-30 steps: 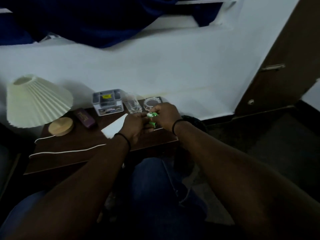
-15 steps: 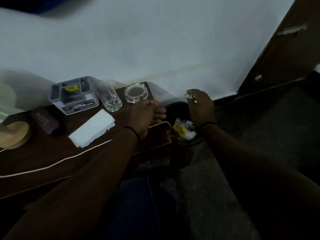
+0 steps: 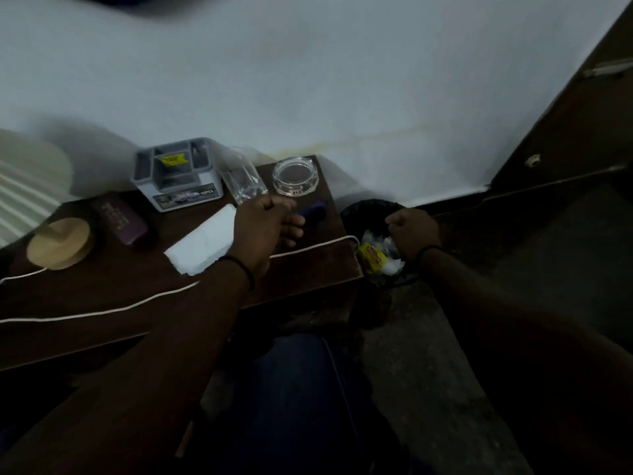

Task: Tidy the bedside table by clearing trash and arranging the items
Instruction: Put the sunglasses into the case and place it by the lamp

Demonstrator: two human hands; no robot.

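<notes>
While the right hand (image 3: 412, 231) hangs curled over the bin (image 3: 368, 209) at three o'clock of the bench (image 3: 301, 286) — grip clenched, whether on anything I cannot tell — trash-clearing looks underway. Left hand (image 3: 263, 228) hovers loose, grasping nothing, by the dark purple item (image 3: 313, 211). Next, arranging: one glass (image 3: 241, 180), one ashtray (image 3: 295, 176), one organizer (image 3: 176, 173), one white packet (image 3: 205, 241).

bedroom, bedside table (image 3: 308, 269), lamp (image 3: 30, 186)

bin (image 3: 349, 214) right of table (image 3: 102, 289), seemingly touching
</notes>
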